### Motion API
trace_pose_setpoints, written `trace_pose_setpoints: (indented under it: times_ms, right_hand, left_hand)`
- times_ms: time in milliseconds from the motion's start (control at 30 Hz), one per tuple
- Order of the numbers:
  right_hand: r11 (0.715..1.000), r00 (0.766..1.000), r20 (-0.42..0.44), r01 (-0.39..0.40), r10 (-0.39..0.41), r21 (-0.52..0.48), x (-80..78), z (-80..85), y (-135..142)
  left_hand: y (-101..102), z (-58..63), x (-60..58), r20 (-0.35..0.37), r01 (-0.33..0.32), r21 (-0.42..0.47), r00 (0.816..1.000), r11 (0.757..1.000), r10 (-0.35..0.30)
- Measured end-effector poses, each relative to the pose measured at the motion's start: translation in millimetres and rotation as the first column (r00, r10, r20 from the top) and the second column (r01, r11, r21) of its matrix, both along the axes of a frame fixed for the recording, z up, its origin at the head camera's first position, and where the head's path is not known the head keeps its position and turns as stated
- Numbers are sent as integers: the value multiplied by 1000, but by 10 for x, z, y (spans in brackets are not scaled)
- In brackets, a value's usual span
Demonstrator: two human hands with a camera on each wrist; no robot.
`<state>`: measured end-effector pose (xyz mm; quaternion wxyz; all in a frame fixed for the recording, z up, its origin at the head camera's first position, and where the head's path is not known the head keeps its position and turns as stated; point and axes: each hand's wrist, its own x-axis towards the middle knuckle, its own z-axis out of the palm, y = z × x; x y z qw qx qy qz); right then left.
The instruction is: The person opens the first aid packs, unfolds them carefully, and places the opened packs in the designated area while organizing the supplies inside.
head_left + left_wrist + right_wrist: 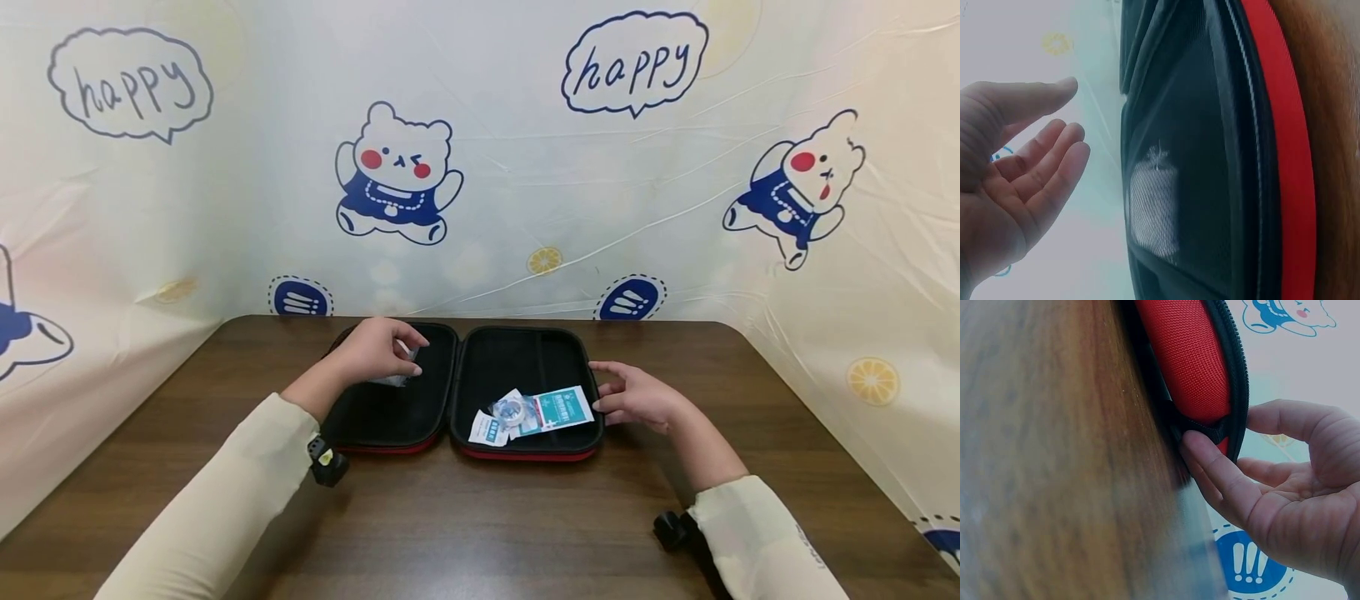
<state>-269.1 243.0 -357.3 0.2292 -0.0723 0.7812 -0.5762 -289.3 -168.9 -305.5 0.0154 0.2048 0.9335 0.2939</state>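
A black-lined case with a red outer shell (pixel 525 456) lies unfolded flat on the table. Over its left half hovers my left hand (pixel 378 348), its fingers loosely bent and nothing between them in the left wrist view. Below that hand, a white packet (pixel 1155 209) shows behind the black mesh pocket (pixel 1204 187). My right hand (pixel 637 400) holds the right half by its outer edge, with fingertips (pixel 1200 445) at the black strap beside the zipper (pixel 1241 381). In the right half lie a teal and white packet (pixel 562 410), a small white packet (pixel 488 428) and a clear-wrapped round item (pixel 510 410).
The brown wooden table (pixel 480 525) extends around the case. Behind it hangs a pale curtain (pixel 510 192) printed with cartoon bears and the word happy. Black wrist cameras are strapped at both sleeves.
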Motion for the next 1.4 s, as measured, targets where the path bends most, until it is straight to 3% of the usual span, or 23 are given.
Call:
trace_pose_setpoints:
  times_ms: [267, 867, 1400]
  right_hand:
    - [1000, 1000, 0, 1, -1, 5, -2, 2, -5]
    - [1000, 1000, 1, 6, -6, 9, -13, -36, -24]
    - [1000, 1000, -3, 9, -9, 13, -5, -9, 0]
  left_hand:
    - [168, -21, 30, 13, 26, -5, 1000, 1000, -26]
    - [681, -156, 191, 2, 173, 11, 985, 985, -173]
    - [1040, -305, 301, 57, 255, -59, 966, 965, -252]
